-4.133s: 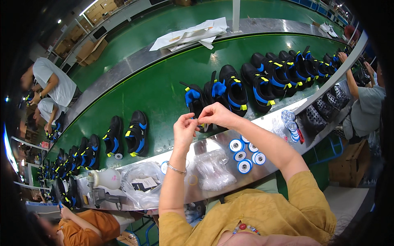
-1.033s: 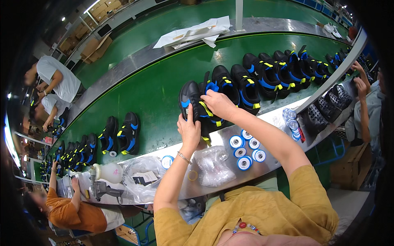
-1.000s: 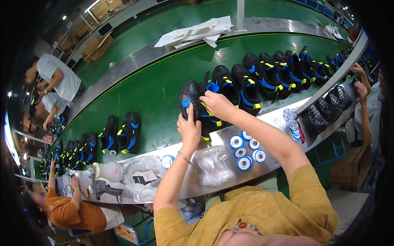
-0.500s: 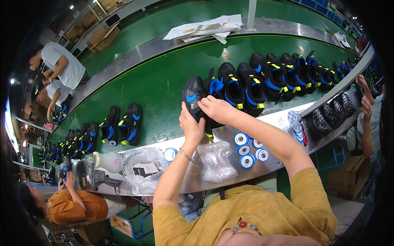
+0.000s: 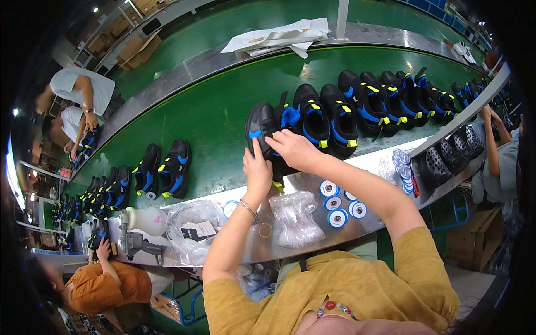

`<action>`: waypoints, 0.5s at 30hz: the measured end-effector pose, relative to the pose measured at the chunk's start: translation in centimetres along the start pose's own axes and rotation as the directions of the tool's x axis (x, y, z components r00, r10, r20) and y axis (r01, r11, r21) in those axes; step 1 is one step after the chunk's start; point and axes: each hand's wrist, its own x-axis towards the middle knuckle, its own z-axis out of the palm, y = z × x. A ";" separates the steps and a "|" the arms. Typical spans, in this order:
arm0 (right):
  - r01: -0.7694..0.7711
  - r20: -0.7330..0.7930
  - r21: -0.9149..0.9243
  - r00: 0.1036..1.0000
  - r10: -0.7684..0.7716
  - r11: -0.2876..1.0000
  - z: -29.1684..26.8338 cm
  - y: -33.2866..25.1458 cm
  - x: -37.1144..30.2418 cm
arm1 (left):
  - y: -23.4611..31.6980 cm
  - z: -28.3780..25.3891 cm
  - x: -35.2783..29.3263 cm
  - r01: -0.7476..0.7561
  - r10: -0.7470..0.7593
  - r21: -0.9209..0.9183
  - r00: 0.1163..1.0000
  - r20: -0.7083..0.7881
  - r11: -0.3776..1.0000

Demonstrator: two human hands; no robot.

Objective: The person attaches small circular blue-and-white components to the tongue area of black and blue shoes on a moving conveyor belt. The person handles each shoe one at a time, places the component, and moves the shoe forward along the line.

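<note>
A black shoe point(image 5: 259, 120) with a blue patch is tilted up over the near edge of the green surface, its toe pointing away from me. My left hand point(image 5: 258, 172) grips it from the near left side, index finger stretched onto the blue patch. At the shoe's right side, my right hand point(image 5: 291, 149) has its fingers closed on the upper; their tips are partly hidden. A yellow tab point(image 5: 277, 185) shows below my hands. Just right of the held shoe stands another shoe point(image 5: 288, 115) with its blue lining showing, beside a row of similar black shoes point(image 5: 339, 114).
Along the near metal ledge lie blue-rimmed rolls point(image 5: 337, 219), a clear plastic bundle point(image 5: 296, 219), a bag with cards point(image 5: 198, 230) and a tape dispenser point(image 5: 137, 244). Two shoes point(image 5: 176, 169) stand to the left. A co-worker point(image 5: 106, 282) sits lower left; a metal post point(image 5: 469, 111) crosses the right.
My left index finger has stretched up onto the shoe's blue patch. Shoe and hands have shifted slightly left in the picture. At lower left, the co-worker's hands and shoe have moved.
</note>
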 end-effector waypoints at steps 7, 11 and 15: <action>-0.163 0.158 0.049 0.976 0.153 0.985 -0.5 -0.1 -3.4 | -8.1 -3.4 6.3 0.335 -0.311 -0.256 0.942 0.130 0.907; -0.271 0.034 0.387 0.959 0.280 0.882 0.1 1.1 -3.2 | -6.8 -5.5 8.2 0.221 -0.217 0.047 0.973 -0.075 0.974; -0.542 -0.170 0.319 0.775 0.609 0.778 0.8 1.7 -0.5 | 1.6 -4.4 7.6 -0.279 0.286 0.066 0.913 -0.291 0.958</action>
